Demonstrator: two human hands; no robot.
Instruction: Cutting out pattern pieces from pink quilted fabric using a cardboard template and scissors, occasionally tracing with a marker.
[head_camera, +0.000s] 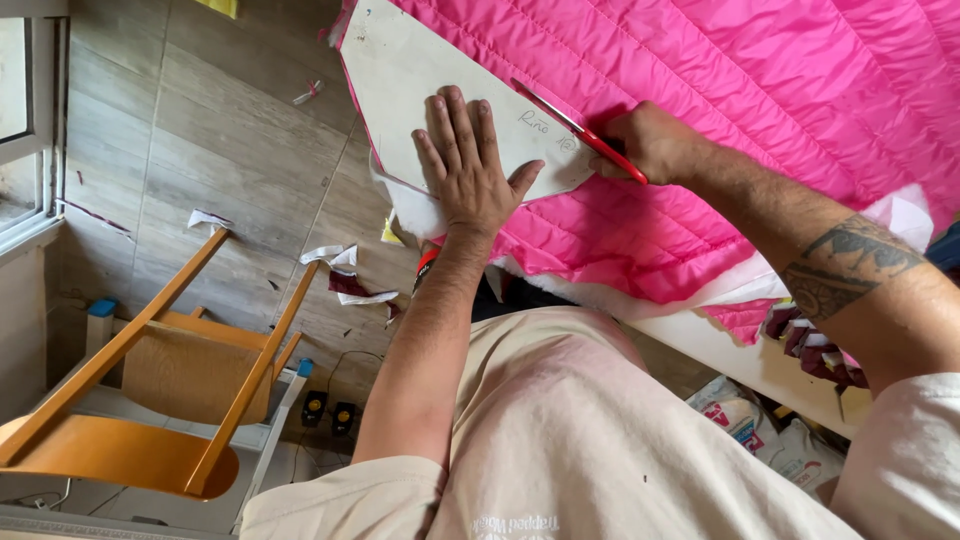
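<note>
- Two hands are at work on one stack: a white card pattern (420, 90) lying on pink quilted fabric (760, 110), which is spread over the edge of a white table (720, 350).
- Left hand (468, 165): released, nothing grasped. I see it laid palm-down with fingers spread on the lower part of the card, pinning it against the cloth.
- Right hand (650, 140): clenched around a red-handled marking tool (580, 130), which looks like a pencil or pen, though I cannot tell which. Its tip rests at the card's right-hand edge, just beside the left thumb.
- Card, judged: thin, light and fairly stiff, flat enough to keep a clean edge. It would likely skate on the shiny cloth, so I would bear down on its face near the tool, as the flat palm does, and not pinch a corner.
- Fabric, judged: soft, padded, light and slippery, with stitched channels. It will crease and creep under a sideways push. I would take it by a free edge, or spread it flat with an open palm.
- White wadding (420, 215) shows beneath the card's lower edge, and darker offcuts (810, 345) lie at the table's rim.
- Surroundings: a wooden chair (160, 390) and paper scraps (345, 275) on the grey floor (220, 130).
</note>
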